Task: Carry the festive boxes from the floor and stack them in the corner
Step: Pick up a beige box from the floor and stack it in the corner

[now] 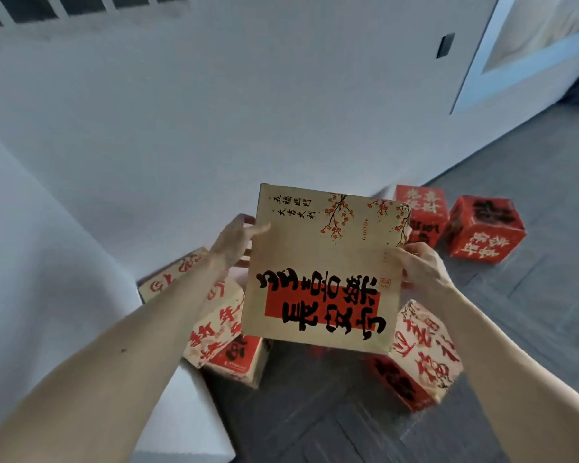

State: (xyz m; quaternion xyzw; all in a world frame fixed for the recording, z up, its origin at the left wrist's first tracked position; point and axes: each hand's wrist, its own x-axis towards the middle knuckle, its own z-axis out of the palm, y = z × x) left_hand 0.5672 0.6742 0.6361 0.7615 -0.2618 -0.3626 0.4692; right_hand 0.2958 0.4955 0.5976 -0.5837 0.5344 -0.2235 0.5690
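Open grey floor (542,329) at right; festive boxes (214,329) underneath, white wall (214,128) close ahead.

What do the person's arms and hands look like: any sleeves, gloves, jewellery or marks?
The left arm and right arm are bare, with no sleeve in view. The left hand and right hand wear no gloves, and no watch, bracelet or ring shows. A small dark spot sits on the left arm.

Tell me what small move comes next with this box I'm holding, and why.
Probably lower the beige box leftward onto the pile. The left hand and right hand grip its sides, it is off the floor, and that pile sits just below and left of it.
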